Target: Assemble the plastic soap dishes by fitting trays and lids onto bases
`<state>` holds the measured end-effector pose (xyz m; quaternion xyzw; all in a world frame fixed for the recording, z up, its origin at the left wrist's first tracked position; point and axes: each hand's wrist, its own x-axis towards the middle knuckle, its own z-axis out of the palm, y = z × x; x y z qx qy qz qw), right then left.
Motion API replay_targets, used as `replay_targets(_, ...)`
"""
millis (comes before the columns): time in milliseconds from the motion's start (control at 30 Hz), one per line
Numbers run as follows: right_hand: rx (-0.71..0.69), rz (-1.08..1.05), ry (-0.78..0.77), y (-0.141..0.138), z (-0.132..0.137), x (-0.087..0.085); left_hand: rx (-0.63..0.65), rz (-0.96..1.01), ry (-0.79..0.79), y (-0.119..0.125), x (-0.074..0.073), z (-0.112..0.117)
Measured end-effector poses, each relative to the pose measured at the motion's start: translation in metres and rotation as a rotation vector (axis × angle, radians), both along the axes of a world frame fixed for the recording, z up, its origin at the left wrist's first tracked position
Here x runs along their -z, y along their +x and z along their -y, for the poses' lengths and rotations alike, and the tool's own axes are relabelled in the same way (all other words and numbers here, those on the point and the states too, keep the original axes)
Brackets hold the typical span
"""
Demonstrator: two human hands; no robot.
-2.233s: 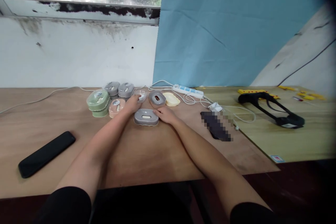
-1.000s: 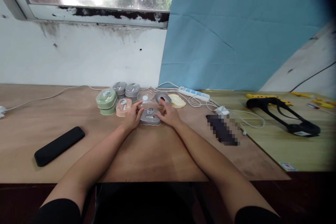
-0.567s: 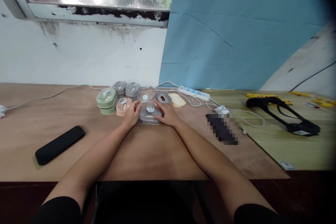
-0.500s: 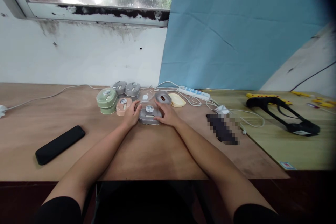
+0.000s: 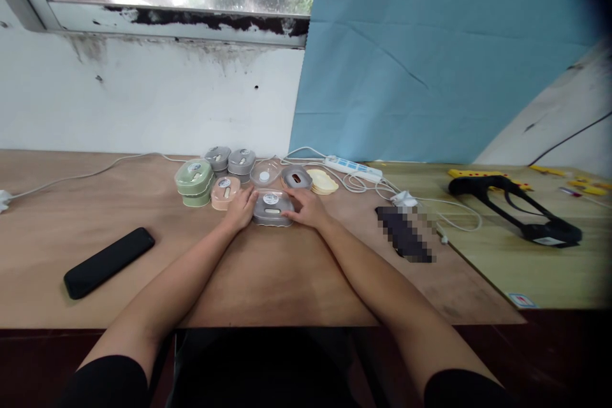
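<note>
A grey plastic box with a clear lid and a round label [image 5: 272,209] lies on the table between my hands. My left hand [image 5: 241,209] is closed on its left side, and my right hand [image 5: 308,208] grips its right side with the thumb near the front. Beside my left hand stands a pink box [image 5: 224,194] with a clear lid. Just behind the grey box are a loose clear lid [image 5: 264,173] and a grey piece with a slot [image 5: 296,178]. Pale yellow scalloped pieces [image 5: 323,182] lie stacked to their right.
Green stacked boxes [image 5: 194,182] and grey boxes [image 5: 241,161] stand at the back left. A black phone [image 5: 109,262] lies at left. Behind on the right are a white power strip [image 5: 354,169] with cables, a pixelated dark object [image 5: 405,234] and a black head strap [image 5: 516,210].
The clear lid sits lower on the grey box, and my fingers have come down slightly along its sides. The other boxes stay put.
</note>
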<state>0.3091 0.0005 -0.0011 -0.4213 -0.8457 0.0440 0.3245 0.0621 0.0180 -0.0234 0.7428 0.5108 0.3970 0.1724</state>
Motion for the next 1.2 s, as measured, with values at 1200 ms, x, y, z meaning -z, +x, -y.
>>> replay_targets(1200, -0.037, -0.028, -0.114, 0.002, -0.006, 0.003, 0.109, -0.171, -0.082, 0.003, -0.006, 0.010)
